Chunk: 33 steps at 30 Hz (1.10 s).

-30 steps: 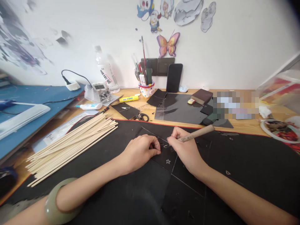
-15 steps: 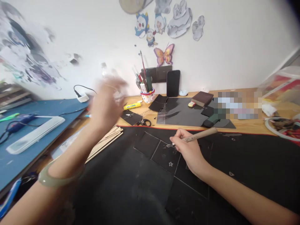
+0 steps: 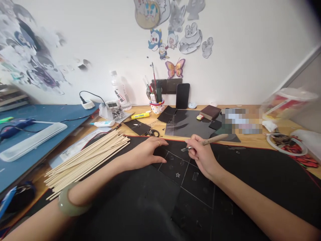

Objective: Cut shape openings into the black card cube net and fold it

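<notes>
A black card sheet (image 3: 185, 177) with scored lines and small cut-out shapes, a star among them, lies on a black cutting mat (image 3: 263, 180). My left hand (image 3: 146, 152) rests flat on the card's left part, fingers stretched out, a ring on one finger. My right hand (image 3: 203, 155) pinches a wooden-handled craft knife (image 3: 209, 140), its blade pointing left just above the card. A pale green bangle (image 3: 69, 202) circles my left wrist.
A bundle of thin wooden sticks (image 3: 87, 159) lies left of the mat. Scissors (image 3: 151, 133), black card pieces, a glue stick (image 3: 140, 116), a pen cup (image 3: 155, 103), a phone (image 3: 182, 95) and a water bottle (image 3: 119, 90) stand behind. A plate (image 3: 286, 142) sits right.
My left hand, which had risen up and to the left half a second ago, has come back down onto the card. The right hand kept the knife, shifting slightly.
</notes>
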### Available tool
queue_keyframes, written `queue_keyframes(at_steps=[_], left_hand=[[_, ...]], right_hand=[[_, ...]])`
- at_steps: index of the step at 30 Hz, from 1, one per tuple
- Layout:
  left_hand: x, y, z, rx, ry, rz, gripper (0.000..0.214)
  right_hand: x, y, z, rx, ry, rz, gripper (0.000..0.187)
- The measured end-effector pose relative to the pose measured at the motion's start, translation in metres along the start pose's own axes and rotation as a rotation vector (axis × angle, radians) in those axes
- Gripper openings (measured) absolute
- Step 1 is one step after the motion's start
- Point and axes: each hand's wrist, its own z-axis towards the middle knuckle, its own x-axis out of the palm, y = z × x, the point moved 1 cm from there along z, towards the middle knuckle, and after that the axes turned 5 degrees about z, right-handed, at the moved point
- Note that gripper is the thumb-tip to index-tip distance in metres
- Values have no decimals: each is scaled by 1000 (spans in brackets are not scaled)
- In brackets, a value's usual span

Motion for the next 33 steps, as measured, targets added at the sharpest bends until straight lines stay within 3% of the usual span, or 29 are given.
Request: queue_keyframes(at_steps=[3,6,14,19,24,28,33], left_hand=[[6,-9,9,71,75,-3,62],[9,-10,18,31,98,-87,63],[-12,6,18,-80,30,-404,14],[-19,16,11,-142,-218,-698,19],[-13,14,14,-188,-522,-959,23],[-9,8,24,-160,-724,-1132,24],[-1,1,39,-125,-819,-1332,23]], right_hand=[[-10,12,8,-81,-43,23,34],[-22,24,15,-176,-112,29,36],[-61,51,37,-386,-344,56,33],[-90,65,48,-511,-511,66,26],[-104,63,51,-484,-514,12,25],[-97,50,50,-355,-428,-91,25],[-71,36,43,-216,-257,-203,34]])
